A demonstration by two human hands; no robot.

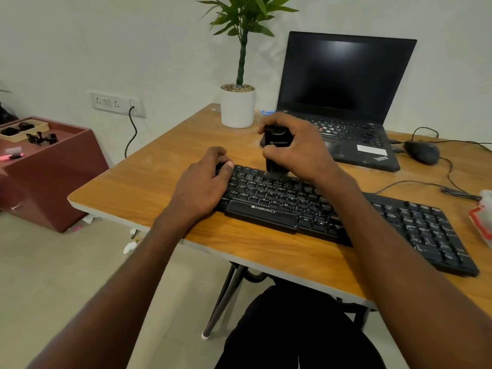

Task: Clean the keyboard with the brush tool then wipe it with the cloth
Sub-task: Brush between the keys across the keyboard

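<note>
Brushing appears under way: the right hand (298, 150) grips the brush tool (275, 153) on the upper key rows while the left hand (202, 182), fingers curled over its left end, steadies the keyboard (415, 225) on the desk (138, 182); wiping remains, no cloth identifiable.

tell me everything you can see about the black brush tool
The black brush tool is a blocky, plastic-looking upright body with a pale logo on its front. The right hand wraps its grip around it from the side and top. Its lower end meets the upper key rows of the black Zebronics keyboard, near the left end; the bristles are too blurred to make out.
</note>
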